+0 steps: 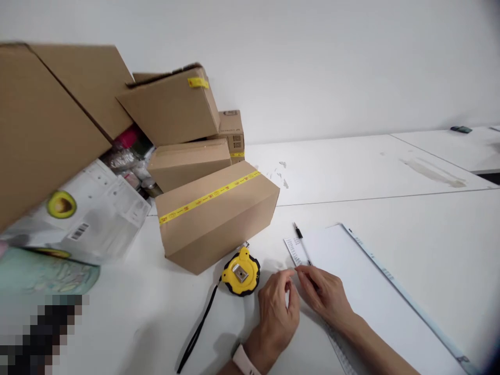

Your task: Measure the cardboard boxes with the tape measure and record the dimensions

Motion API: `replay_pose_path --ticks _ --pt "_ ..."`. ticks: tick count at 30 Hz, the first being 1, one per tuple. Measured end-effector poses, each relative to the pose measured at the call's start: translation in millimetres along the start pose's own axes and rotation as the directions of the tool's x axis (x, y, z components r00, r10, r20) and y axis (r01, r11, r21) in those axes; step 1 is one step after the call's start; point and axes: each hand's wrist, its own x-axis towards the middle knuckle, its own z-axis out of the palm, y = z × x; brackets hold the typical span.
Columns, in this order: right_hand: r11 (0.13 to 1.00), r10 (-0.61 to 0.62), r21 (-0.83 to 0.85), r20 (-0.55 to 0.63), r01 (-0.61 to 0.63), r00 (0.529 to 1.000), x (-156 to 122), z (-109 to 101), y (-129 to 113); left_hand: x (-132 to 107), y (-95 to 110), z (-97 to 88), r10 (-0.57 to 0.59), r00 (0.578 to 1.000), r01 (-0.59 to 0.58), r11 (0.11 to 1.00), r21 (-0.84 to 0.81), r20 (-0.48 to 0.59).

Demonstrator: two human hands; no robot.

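Observation:
My left hand (278, 307) has its fingers curled, with a small gap showing between thumb and fingers. Its fingertips meet those of my right hand (326, 294), which is also closed in a loose pinch. Whatever may be between the fingertips is hidden or too small to name. Under my right hand lies a large white sheet (375, 291) with a pale blue printed right edge. A pen (303, 243) rests at its upper left, across a printed paper strip (291, 251). Left of my left hand sits a yellow and black tape measure (234, 278) with a black wrist strap.
A cardboard box with yellow tape (219, 213) stands just behind the tape measure. More boxes (172, 109) are piled at the back left, beside a large carton (42, 114). An avocado-printed plastic bag (113, 208) lies at left. A dark flat object (461, 129) is far right.

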Motion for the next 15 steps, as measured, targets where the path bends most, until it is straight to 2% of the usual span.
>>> replay_pose_path --ticks 4,7,10,12,15 --pt "0.997 -0.01 -0.073 -0.036 0.007 0.999 -15 -5 5 -13 10 1.6 -0.04 0.998 0.039 0.999 0.009 0.053" --pt "0.989 -0.004 -0.15 -0.03 0.0 1.0 -16 -7 6 -8 11 0.2 -0.033 0.997 0.031 0.999 0.025 0.064" --pt "0.98 -0.047 -0.194 -0.046 0.037 0.998 -9 -5 8 2 4 0.8 -0.024 0.997 0.021 0.999 0.042 0.074" --pt "0.979 -0.056 -0.199 -0.096 0.036 0.994 -5 -2 9 5 -1 2.1 0.005 0.997 -0.009 0.998 0.056 0.071" --pt "0.982 0.011 -0.184 -0.213 -0.051 0.977 -3 2 9 5 -1 3.6 0.086 0.995 -0.09 0.993 0.079 0.056"
